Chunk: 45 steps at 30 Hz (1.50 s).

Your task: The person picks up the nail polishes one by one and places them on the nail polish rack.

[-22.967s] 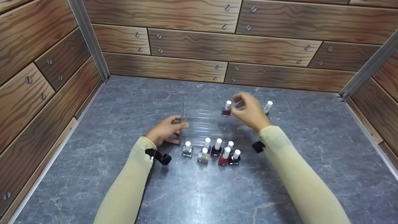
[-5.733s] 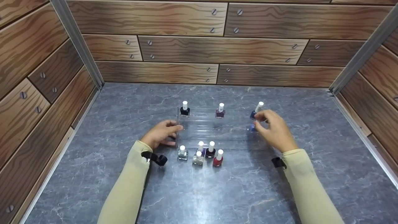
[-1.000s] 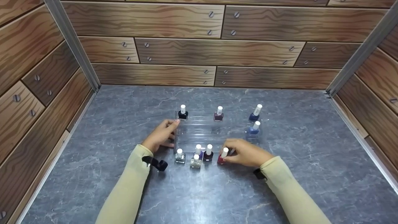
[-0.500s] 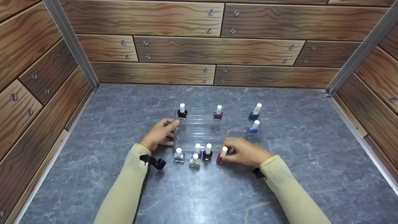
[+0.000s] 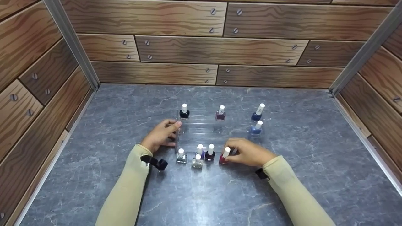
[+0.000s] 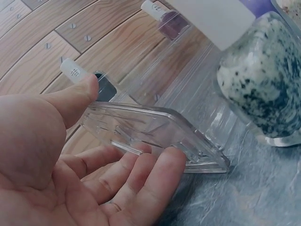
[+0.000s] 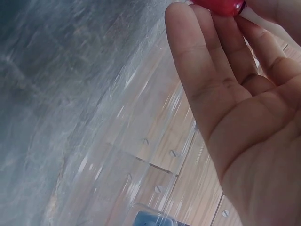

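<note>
"Four loose bottles nearest?"
"Confirmed, upright on the table, before the clear rack."
"Grip?"
"Right hand pinches the red bottle, just right of that group; base contact with the table unclear. Left hand, thumb and fingers, holds the rack's left side."
"Farther?"
"Light blue bottle, in the rack at right. Farthest row, left to right: black bottle, plum bottle, dark blue bottle. Wood-patterned wall beyond."

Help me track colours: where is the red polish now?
In the head view, the red polish is just right of centre, in the person's right grip, right of the nearest dark bottle.
</note>
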Motion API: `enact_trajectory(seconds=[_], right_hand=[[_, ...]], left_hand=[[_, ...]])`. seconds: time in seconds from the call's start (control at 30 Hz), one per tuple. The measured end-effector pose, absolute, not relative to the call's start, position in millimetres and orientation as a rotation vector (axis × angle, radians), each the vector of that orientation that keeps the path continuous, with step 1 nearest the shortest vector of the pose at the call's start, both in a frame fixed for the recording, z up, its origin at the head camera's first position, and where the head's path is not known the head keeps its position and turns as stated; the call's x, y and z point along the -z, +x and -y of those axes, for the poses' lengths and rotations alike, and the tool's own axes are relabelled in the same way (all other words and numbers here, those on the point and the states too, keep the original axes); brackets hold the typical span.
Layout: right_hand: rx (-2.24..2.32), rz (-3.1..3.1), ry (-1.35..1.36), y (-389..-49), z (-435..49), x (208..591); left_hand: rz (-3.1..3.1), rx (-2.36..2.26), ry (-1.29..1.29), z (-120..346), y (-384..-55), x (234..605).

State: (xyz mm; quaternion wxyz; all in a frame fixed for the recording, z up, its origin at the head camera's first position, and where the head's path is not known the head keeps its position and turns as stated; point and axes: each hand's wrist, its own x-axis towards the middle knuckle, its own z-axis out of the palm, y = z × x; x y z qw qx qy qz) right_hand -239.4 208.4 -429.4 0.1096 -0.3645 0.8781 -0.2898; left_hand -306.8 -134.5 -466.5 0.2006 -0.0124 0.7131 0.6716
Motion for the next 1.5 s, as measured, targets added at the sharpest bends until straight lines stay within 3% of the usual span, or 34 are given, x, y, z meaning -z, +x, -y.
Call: enact_trajectory(seconds=[0.4, 0.7, 1.13, 1.5], right_hand=[[1.037, -2.527, -1.057, -242, -212, 438], [1.752, -2.733, -0.503, -258, -208, 420], [1.106, -3.043, -0.668, -284, -181, 423], [1.114, -3.012, -0.649, -284, -183, 420]], left_hand=[[-1.971, -1.880, -0.037, 135, -307, 466], [-1.971, -1.886, -0.029, 134, -307, 464], [-1.982, -1.885, -0.063, 132, -305, 466], [-1.994, -1.878, -0.068, 134, -307, 467]])
